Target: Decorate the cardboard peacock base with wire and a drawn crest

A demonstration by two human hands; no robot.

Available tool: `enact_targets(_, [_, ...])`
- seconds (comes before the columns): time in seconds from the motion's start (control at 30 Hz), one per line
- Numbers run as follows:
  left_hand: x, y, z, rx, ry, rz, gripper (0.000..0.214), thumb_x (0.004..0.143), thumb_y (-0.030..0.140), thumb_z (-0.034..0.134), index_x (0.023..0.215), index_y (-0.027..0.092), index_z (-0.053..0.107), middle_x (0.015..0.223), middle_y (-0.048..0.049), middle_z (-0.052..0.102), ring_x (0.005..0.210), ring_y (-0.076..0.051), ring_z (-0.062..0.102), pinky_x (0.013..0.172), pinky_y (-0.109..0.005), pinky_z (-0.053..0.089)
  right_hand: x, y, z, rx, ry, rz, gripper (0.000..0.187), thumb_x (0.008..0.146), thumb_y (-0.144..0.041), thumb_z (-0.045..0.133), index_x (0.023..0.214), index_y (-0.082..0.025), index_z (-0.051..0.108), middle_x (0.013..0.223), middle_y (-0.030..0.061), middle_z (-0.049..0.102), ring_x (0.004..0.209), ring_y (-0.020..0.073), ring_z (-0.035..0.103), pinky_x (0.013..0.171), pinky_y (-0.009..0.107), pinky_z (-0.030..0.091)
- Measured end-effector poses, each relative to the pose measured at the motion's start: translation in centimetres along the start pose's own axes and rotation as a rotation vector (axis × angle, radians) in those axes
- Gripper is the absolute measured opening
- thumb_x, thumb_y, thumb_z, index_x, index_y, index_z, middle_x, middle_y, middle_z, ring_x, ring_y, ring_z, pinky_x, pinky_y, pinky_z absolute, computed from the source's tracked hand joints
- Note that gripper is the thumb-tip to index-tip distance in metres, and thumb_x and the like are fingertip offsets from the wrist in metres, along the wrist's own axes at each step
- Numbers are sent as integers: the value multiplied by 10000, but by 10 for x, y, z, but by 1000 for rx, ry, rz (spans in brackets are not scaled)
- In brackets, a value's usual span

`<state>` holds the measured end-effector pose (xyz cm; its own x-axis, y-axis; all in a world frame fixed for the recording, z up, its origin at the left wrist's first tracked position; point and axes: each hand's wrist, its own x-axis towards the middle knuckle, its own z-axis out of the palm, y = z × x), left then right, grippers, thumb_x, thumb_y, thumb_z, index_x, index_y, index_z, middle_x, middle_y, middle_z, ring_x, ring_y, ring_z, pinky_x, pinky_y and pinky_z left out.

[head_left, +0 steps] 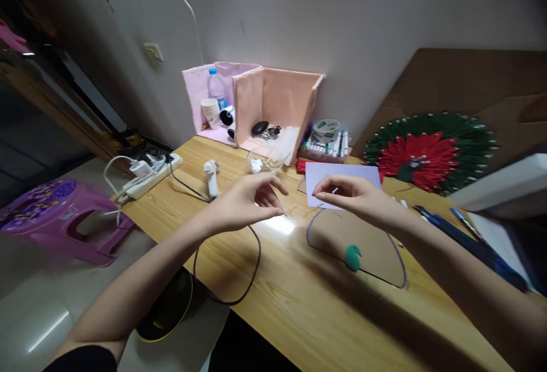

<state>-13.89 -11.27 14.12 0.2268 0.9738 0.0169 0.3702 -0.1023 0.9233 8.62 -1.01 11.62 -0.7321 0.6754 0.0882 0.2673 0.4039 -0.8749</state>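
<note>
My left hand [250, 200] is raised over the wooden table, thumb and fingers apart in a loose curve, with nothing clearly held. To its right, my right hand [352, 194] has thumb and fingertips drawn together in front of a lilac sheet [314, 181]; what they hold, if anything, is too small to tell. Below that hand lies a cardboard half-round [333, 232] with a blue edge, and a small green cutout [353, 258] sits at its near side. A white glue gun [211, 178] with a black cord stands left of my left hand.
Pink and peach box shelves [277, 95] stand against the wall. Markers and a tape roll [326, 130] are at the back. A red and green pleated fan craft [421, 158] leans on cardboard at right. A power strip [149, 178] lies along the left edge, above a purple stool [72, 218].
</note>
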Motion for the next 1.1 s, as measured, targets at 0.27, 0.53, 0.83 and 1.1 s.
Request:
enact_targets(0.27, [51,22,60,73,-416,114,338,735,137,610,1062,152,529,785,-58,688,725,-154,659,620,-256,511,-54,-21,-25,-257,-55,-244,99,805,-266,609,815,-230,701,785,26,638,728,158,556,660,285,406])
enact_targets(0.53, [67,22,76,3,-593,102,422,736,210,666,1104,142,472,816,-58,666,748,-141,644,651,-263,504,-71,-10,-33,-367,-105,-346,92,821,-192,610,805,-210,698,793,38,635,774,149,540,672,254,398])
enact_targets(0.83, [75,16,81,108,-617,48,375,759,181,617,1102,138,470,832,-50,658,755,-131,617,664,-265,474,-81,-2,-40,-342,-80,-202,85,836,-227,589,829,-192,666,792,37,631,762,150,557,688,268,417])
enact_targets(1.1, [135,4,115,570,-655,92,449,663,130,650,1097,116,537,787,-30,680,692,-125,599,608,-221,408,-135,64,-26,-245,377,297,163,849,-317,535,813,-178,611,789,35,642,664,147,545,577,265,398])
